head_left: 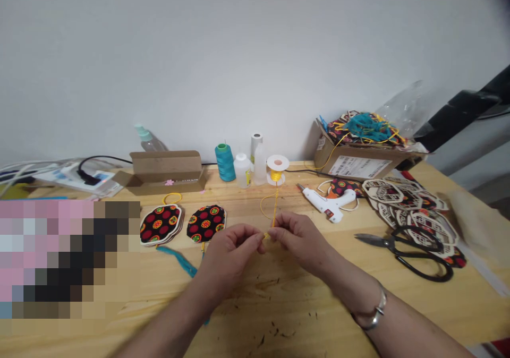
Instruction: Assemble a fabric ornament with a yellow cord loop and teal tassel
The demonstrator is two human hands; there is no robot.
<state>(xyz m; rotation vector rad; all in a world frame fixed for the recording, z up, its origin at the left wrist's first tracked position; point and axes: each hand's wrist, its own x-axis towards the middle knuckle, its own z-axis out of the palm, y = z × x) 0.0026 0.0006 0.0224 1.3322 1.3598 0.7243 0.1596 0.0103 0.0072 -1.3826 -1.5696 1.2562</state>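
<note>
My left hand (235,249) and my right hand (297,239) meet over the middle of the table, thumbs and forefingers pinched on a yellow cord (274,209). The cord runs back from my fingers to a white spool (278,162) wound with yellow, and a loose loop hangs beside it. What shape the cord takes between the fingertips is too small to make out. Left of my left hand lies a dark patterned fabric piece (206,223) with red and yellow flowers. A teal tassel (177,260) lies partly behind that hand.
A hot glue gun (330,201) and black-handled scissors (402,249) lie on the right, near stacked patterned pieces (414,209). Behind stand a teal thread cone (225,162), bottles (241,171) and an open carton (167,172). A filled cardboard box (354,159) sits back right.
</note>
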